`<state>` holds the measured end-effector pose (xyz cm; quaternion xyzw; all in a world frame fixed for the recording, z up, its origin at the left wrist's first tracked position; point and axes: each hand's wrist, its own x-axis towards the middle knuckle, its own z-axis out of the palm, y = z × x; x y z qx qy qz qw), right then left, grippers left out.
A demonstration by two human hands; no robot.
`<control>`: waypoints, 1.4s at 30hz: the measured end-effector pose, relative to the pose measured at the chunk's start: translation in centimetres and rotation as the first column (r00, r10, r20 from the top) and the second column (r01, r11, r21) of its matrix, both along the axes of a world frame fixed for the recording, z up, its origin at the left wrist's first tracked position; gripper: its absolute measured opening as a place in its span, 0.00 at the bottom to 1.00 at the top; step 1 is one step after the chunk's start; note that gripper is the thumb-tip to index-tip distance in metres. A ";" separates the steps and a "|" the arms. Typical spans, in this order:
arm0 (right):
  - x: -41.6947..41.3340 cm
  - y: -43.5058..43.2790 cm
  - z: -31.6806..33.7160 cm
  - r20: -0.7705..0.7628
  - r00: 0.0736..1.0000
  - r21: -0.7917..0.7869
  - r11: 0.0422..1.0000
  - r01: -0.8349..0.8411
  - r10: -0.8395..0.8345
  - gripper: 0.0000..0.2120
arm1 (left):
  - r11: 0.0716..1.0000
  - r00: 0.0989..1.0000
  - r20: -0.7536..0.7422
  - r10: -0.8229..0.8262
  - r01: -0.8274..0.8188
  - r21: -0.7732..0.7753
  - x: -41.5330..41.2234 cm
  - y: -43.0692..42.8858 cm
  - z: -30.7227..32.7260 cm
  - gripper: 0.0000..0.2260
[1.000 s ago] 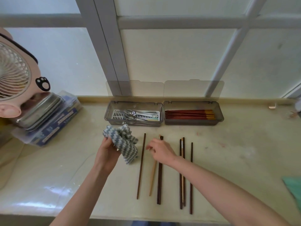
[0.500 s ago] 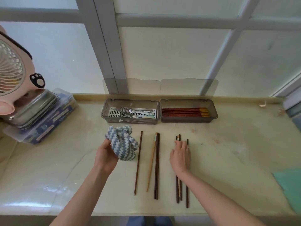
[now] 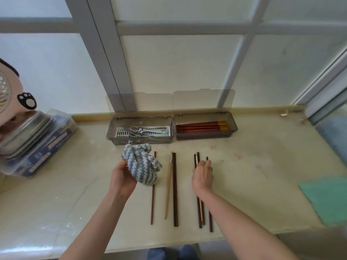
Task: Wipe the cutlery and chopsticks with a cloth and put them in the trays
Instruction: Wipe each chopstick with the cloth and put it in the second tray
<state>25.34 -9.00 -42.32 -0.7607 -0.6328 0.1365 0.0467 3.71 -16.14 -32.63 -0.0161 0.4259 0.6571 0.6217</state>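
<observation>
At the far left edge a pink plastic fan point(image 3: 5, 87) stands over a clear box point(image 3: 37, 151) topped with metal tins. Left of centre, our left hand point(image 3: 122, 177) grips a bunched cloth point(image 3: 142, 166), knitted in blue and white zigzags. It is held up off the counter point(image 3: 56, 203), ready, we judge, to take a stick. Above it in the frame, a smoky plastic tray point(image 3: 110, 132) holds steel forks point(image 3: 139, 131). Below centre, slim and straight and laid in parallel for easy picking, lie one dark stick point(image 3: 152, 203) and a pale wooden stick point(image 3: 168, 194) beside a dark pair point(image 3: 175, 199). Our right hand point(image 3: 202, 175) rests palm down on the right-hand bunch point(image 3: 199, 212); we cannot tell whether its fingers have closed on any. Above it, the second tray point(image 3: 233, 128) holds red, yellow-tipped chopsticks point(image 3: 201, 126). A green cloth point(image 3: 326, 199) lies at the right edge.
</observation>
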 end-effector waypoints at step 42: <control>-8.4 1.6 4.9 -0.526 0.844 -0.342 0.935 -0.098 -0.104 0.08 | 0.991 0.993 -0.014 -0.121 0.120 -0.060 -0.7 -3.9 -2.1 0.15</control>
